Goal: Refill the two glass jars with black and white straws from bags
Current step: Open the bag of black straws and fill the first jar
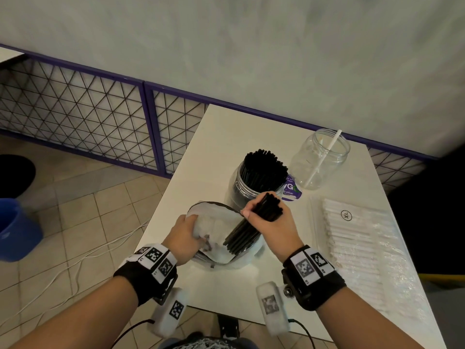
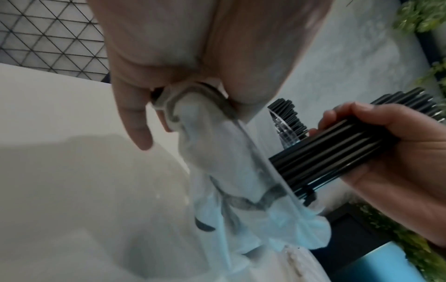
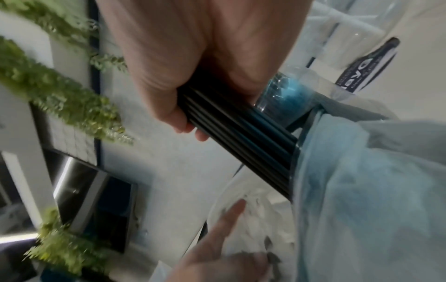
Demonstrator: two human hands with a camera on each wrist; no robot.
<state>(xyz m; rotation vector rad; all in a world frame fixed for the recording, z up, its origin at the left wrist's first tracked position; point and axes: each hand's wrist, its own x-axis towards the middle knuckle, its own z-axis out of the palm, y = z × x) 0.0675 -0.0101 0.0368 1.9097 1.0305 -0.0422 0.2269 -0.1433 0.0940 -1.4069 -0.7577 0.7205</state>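
My right hand [image 1: 269,217] grips a bundle of black straws [image 1: 245,231], its lower end still inside a translucent plastic bag [image 1: 216,230]. My left hand [image 1: 185,236] pinches the bag's rim and holds its mouth wide. In the left wrist view the bag [image 2: 217,162] hangs from my fingers, with the black straws [image 2: 325,152] to the right. The right wrist view shows the black straws [image 3: 241,133] entering the bag [image 3: 362,190]. Behind stands a glass jar [image 1: 239,187] packed with black straws. A second glass jar [image 1: 319,159] holds a single white straw.
A sealed bag of white straws [image 1: 357,248] marked XL lies on the right of the white table [image 1: 226,137]. A purple label [image 1: 292,191] sits between the jars. A mesh railing [image 1: 88,117] runs behind; a blue bucket [image 1: 15,227] stands on the tiled floor.
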